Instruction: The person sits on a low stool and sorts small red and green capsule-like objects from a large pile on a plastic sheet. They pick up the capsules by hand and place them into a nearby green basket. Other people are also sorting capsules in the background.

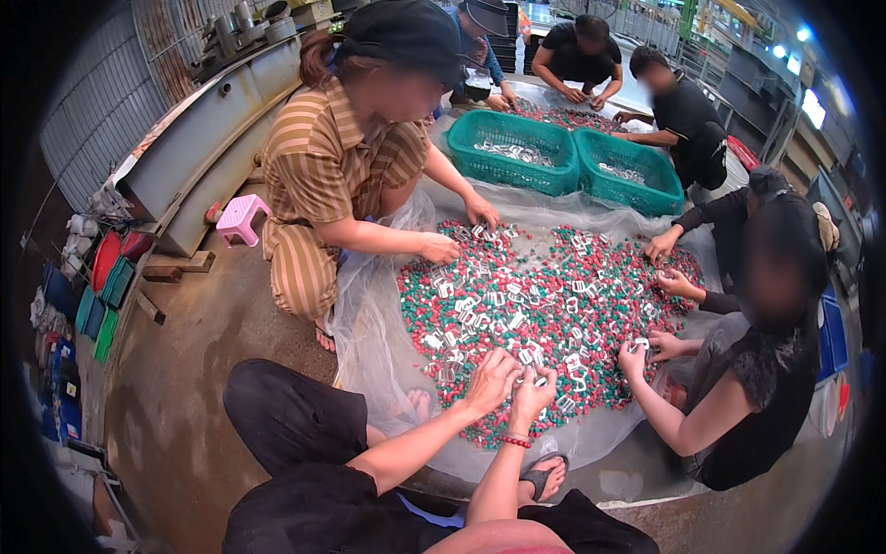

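A wide heap of small red and green pellets (600, 343) lies on clear plastic sheeting, with several silver metal buckle-shaped pieces (514, 319) strewn over it. At the heap's near edge my two hands are side by side. My left hand (491, 382) is closed, its fingers pinched; whatever they hold is hidden. Just to its right, my right hand (532, 403), below a red bead bracelet (515, 441), has its fingers closed on a small silver metal piece (541, 381). More metal pieces lie just beyond my fingertips.
Two green plastic baskets (578, 159) with metal pieces inside stand beyond the heap. A person in a striped shirt (351, 175) crouches at left; another in black (738, 388) sits at right. Others work farther back. A pink stool (242, 220) stands at left on the floor.
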`<state>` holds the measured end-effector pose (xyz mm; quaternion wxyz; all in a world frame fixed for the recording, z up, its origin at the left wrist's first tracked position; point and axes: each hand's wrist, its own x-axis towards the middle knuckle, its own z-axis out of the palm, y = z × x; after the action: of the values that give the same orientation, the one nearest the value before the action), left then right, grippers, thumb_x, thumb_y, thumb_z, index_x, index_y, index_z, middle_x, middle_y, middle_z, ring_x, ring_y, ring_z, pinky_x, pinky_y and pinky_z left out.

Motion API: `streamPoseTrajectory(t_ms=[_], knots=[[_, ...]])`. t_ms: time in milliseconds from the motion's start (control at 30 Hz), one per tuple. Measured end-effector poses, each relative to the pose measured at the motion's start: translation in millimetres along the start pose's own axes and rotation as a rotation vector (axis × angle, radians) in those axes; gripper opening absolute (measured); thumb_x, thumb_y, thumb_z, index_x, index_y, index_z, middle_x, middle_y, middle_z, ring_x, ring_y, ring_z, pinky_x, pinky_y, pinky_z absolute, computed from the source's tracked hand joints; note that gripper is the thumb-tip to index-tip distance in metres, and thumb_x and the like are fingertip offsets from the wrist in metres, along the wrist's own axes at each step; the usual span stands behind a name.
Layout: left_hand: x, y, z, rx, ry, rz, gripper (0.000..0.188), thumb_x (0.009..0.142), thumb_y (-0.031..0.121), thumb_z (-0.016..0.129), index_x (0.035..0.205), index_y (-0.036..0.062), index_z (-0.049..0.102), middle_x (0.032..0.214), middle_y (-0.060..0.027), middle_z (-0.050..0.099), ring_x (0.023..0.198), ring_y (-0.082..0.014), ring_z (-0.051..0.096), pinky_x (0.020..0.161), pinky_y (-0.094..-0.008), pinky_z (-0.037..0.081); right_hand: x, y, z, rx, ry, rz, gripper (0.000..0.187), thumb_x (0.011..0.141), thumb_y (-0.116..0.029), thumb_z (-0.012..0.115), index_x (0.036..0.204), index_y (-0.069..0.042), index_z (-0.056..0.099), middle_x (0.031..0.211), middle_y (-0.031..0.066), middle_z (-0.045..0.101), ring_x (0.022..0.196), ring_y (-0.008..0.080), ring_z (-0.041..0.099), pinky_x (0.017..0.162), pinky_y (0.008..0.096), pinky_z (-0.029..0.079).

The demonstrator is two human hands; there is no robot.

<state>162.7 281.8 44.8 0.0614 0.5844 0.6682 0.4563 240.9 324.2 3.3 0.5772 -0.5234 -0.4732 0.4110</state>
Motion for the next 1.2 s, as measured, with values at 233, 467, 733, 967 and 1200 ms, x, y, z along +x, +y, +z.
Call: streamPoseTrajectory(t_ms=[233,467,733,967,1200], knots=[[-1,-19,5,-0.226,-0.096,-0.177,0.015,0.082,0.016,0.057,0.086,0.0008,0.059,0.088,-0.0131,0.051,0.083,-0.0294,0.054,0.073,-0.0388,0.045,-1,-64,-7,-0.018,-0.112,0.203,0.012,0.074,-0.001,0.065,0.077,0.0,0.054,0.079,0.0047,0.058,0.07,0.0118,0.053,0.062,0.0283,0.047],[29,-42,-17,-0.501,-0.122,-0.599,0.034,0.082,0.029,0.063,0.098,-0.0016,0.063,0.092,-0.0107,0.064,0.084,-0.0172,0.061,0.072,-0.0305,0.047,6,-33,-2,0.209,-0.113,0.319,0.028,0.078,-0.003,0.067,0.104,-0.001,0.056,0.071,0.0013,0.056,0.051,0.0066,0.047,0.046,0.0217,0.042],[27,-24,-16,-0.644,-0.374,-0.563,0.033,0.082,0.027,0.066,0.104,0.0019,0.064,0.092,-0.0044,0.064,0.084,-0.0103,0.056,0.077,-0.0262,0.044,19,-34,-8,0.49,-0.299,0.365,0.025,0.081,0.0,0.063,0.104,0.005,0.054,0.087,0.0131,0.063,0.061,0.0154,0.062,0.047,0.0212,0.049],[30,-21,-25,-0.457,-0.236,-0.37,0.023,0.078,0.018,0.068,0.096,0.0027,0.065,0.081,-0.0001,0.058,0.072,-0.0088,0.05,0.068,-0.0258,0.043,11,-34,-4,0.471,-0.363,0.369,0.019,0.085,-0.004,0.059,0.101,0.005,0.054,0.082,0.0133,0.063,0.058,0.0165,0.062,0.047,0.0225,0.05],[38,-13,-41,-0.047,-0.054,0.208,0.024,0.07,0.007,0.068,0.093,0.015,0.068,0.086,-0.0035,0.055,0.084,-0.0214,0.054,0.073,-0.0334,0.046,19,-46,-29,0.733,-0.645,0.534,0.035,0.086,-0.015,0.059,0.112,0.006,0.049,0.092,0.0136,0.062,0.067,0.0153,0.061,0.048,0.0195,0.047]])
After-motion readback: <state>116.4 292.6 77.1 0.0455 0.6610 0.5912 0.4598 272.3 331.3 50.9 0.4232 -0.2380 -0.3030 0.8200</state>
